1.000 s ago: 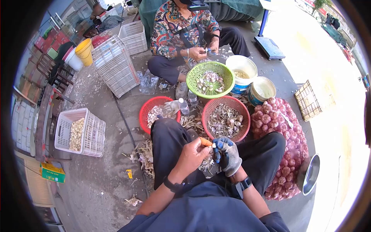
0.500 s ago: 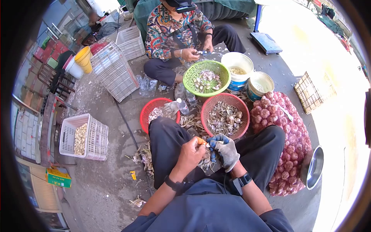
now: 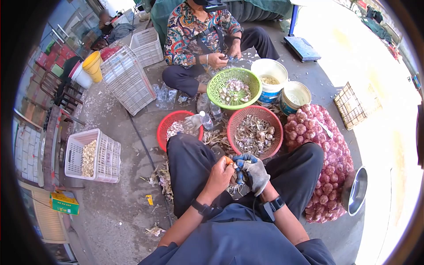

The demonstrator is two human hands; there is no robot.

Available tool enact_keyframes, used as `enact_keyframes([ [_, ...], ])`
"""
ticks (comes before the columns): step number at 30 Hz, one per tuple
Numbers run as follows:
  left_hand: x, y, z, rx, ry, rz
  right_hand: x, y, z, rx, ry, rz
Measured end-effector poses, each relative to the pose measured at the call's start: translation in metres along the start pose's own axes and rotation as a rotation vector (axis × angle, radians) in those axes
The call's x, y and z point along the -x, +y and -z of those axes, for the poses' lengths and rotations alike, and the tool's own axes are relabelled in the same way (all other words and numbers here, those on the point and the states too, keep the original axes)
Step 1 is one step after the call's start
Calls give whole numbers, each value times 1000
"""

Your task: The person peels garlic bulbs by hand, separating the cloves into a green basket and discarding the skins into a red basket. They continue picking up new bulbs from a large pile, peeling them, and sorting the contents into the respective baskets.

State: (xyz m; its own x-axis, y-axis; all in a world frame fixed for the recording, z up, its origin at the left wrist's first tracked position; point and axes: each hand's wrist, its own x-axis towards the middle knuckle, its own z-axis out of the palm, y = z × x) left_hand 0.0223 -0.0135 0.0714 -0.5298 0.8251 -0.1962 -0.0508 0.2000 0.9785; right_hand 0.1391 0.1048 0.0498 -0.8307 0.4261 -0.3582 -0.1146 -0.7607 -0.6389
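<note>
both hands [image 3: 240,172] on a garlic bulb [image 3: 234,176]

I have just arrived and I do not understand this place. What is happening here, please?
A person sits on the ground working on garlic. The left hand, bare, holds an orange-handled tool against a small piece that the gloved right hand pinches. In front stand a red basket of garlic scraps, a smaller red basket and a green basket. A net sack of garlic bulbs lies at the right. Opposite, another person sits doing handwork too.
</note>
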Motion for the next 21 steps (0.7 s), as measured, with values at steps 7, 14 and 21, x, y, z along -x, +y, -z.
enact_keyframes([
  [7,-1,-1,2,385,0,269,5,-5,-10,443,60,217],
  [14,-2,5,1,356,27,282,6,-4,-7,702,-43,351],
  [21,-1,3,0,150,-56,167,0,-1,-1,479,11,259],
])
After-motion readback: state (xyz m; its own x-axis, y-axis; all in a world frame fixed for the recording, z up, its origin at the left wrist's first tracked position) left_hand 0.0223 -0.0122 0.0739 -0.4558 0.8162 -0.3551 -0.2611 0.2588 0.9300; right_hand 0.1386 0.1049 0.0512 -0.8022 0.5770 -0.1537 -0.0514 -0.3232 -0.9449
